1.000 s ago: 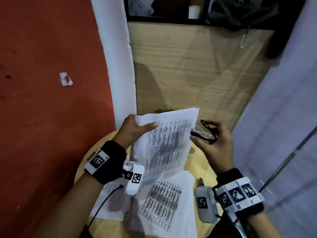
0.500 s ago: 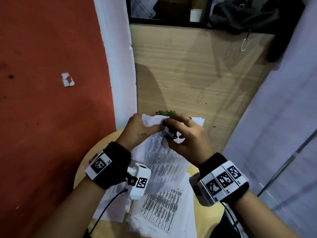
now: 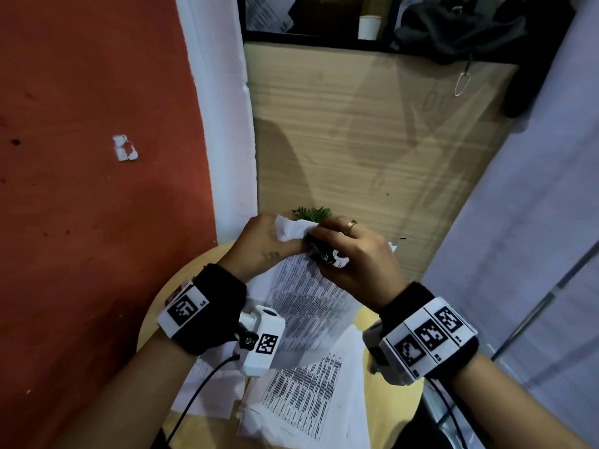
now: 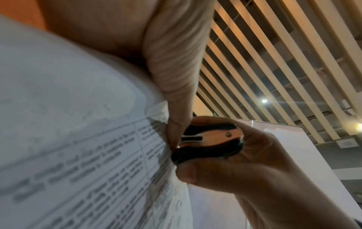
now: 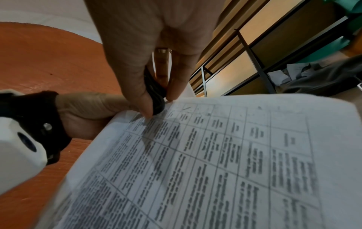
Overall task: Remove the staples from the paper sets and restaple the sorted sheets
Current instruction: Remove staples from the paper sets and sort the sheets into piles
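My left hand (image 3: 265, 241) pinches the top left corner of a stapled set of printed sheets (image 3: 311, 303), held up above the table. My right hand (image 3: 353, 257) grips a small black staple remover (image 3: 321, 254) and presses it against that same corner. In the left wrist view the staple remover (image 4: 207, 142) shows black grips and a metal middle, squeezed between thumb and fingers beside my left thumb (image 4: 176, 86). From the right wrist, the staple remover (image 5: 154, 93) meets the paper set (image 5: 215, 155) at its corner. The staple itself is hidden.
More printed sheets (image 3: 304, 393) lie in loose piles on the round yellow table (image 3: 392, 413). A red wall (image 3: 90, 189) is at the left, a wooden cabinet panel (image 3: 356, 150) stands behind, and a small green plant (image 3: 311, 212) sits just past my hands.
One second ago my right hand held the staple remover apart, right of the sheets. It has moved left onto the top corner by my left hand and stays there.
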A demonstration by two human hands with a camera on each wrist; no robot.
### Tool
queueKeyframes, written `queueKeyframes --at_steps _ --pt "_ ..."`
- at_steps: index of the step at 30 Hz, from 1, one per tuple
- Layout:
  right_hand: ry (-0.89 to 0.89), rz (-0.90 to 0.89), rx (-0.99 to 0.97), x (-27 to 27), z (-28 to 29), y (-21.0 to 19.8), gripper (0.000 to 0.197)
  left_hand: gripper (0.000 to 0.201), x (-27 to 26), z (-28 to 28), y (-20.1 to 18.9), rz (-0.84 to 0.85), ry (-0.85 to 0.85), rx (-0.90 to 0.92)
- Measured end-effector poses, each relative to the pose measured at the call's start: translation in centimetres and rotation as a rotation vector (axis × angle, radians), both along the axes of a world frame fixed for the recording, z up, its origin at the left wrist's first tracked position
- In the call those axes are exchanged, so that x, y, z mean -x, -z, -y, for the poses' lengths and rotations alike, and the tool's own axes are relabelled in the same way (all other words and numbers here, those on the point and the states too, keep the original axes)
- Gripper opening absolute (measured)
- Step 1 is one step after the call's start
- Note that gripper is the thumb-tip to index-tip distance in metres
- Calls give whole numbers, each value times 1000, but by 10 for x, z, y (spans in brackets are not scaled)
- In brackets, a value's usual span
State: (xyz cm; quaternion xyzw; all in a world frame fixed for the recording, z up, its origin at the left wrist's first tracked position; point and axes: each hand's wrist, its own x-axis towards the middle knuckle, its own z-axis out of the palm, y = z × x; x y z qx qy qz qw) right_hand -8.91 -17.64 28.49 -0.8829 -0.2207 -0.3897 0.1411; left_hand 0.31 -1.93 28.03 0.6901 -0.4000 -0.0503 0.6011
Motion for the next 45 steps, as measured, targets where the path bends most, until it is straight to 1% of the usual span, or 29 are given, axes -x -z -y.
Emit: queueKeyframes --at_steps 4,7,10,13,17,19,20,22,24,26,28,32,34,40,43,45 --pt "8 4 25 1 1 -3 36 13 2 1 -1 -1 -34 -13" --pt "21 20 51 0 1 -5 36 14 4 1 -4 5 -28 -1" --pt "26 41 64 0 1 -7 36 32 6 0 -6 -52 38 20" --pt "30 62 92 -1 1 -7 35 39 9 -2 -7 -93 81 34" --pt "20 76 116 -3 1 -6 31 26 10 -4 -9 -135 77 38" --pt "7 81 128 -4 1 -6 31 16 11 -4 -9 -141 80 25" --pt "0 84 133 -5 0 -6 32 16 11 -4 -8 -160 81 30" --pt "-13 92 141 -5 1 -6 31 25 11 -6 -7 -188 70 50" --pt "-22 91 135 -6 2 -8 28 21 11 -7 -9 -199 102 66" --pt "-32 88 102 -8 4 -10 23 35 9 -8 -9 -220 125 84" --pt "-64 64 17 -9 6 -10 24 40 7 -7 -8 -254 134 99" --pt "-135 -3 -203 -7 8 -7 25 36 8 -6 -8 -235 129 107" --pt "-155 -20 -279 -6 8 -7 27 32 6 -4 -6 -214 107 102" --pt "-125 -20 -385 -6 3 -6 24 26 3 8 3 -102 3 110" --pt "-123 15 -422 -4 -3 -4 29 25 3 11 5 -86 -40 113" --pt "-107 24 -445 -3 -4 -2 26 24 2 11 5 -79 -66 116"
